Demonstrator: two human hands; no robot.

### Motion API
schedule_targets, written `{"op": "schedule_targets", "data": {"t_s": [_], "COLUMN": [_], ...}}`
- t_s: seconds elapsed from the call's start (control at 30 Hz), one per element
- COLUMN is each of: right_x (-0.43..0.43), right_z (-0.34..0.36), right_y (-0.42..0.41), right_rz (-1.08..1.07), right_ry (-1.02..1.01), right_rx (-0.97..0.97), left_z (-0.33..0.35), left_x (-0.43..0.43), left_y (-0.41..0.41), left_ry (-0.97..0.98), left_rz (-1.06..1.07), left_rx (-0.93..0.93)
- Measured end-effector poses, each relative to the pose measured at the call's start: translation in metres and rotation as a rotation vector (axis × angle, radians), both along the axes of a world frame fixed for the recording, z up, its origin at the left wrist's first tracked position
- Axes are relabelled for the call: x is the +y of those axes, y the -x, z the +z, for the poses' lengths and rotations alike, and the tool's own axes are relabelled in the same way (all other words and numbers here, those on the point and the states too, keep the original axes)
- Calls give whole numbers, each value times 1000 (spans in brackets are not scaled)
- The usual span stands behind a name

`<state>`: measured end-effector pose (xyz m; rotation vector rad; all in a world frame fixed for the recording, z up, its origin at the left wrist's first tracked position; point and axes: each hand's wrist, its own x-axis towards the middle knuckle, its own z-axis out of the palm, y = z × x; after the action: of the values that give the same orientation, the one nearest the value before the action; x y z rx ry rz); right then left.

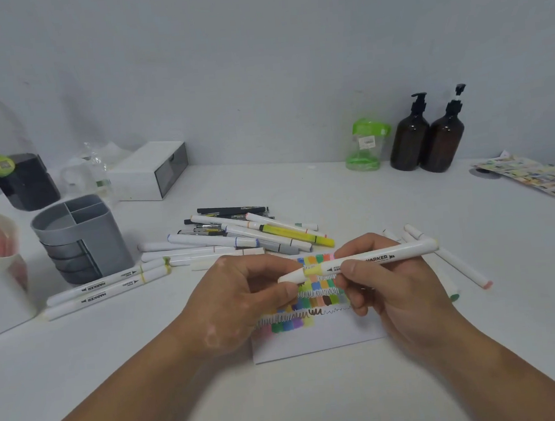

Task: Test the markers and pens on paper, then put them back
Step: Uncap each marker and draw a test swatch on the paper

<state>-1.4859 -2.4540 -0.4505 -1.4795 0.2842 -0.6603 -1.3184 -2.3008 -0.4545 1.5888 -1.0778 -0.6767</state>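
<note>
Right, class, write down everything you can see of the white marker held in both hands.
The white marker is a plastic-looking barrel printed MARKER in black, with a pale yellow band beside its left cap. It is held nearly level, right end slightly higher, above the swatch-covered paper. The left hand pinches the left cap; the right hand grips the barrel. Both ends look capped.

Left forearm: bare, enters from lower left, angled toward centre.
Left hand (240,297): fingers curled, thumb and forefinger pinching the cap end of a marker (404,253).
Right forearm: bare, enters from lower right.
Right hand (391,294): fingers curled, thumb and fingertips gripping the marker's barrel.
Hands near each other, apart.
</note>
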Motion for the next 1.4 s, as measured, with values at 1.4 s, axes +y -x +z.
{"op": "schedule_targets", "data": {"t_s": [1.4], "right_x": [-33], "right_z": [12], "right_y": [20], "right_rz": [-490], "right_ry": [732], "right_rx": [740], "left_z": [-11], "left_x": [-3], "left_y": [8], "left_ry": [-161], "left_rz": [8], "left_rx": [-705]}}
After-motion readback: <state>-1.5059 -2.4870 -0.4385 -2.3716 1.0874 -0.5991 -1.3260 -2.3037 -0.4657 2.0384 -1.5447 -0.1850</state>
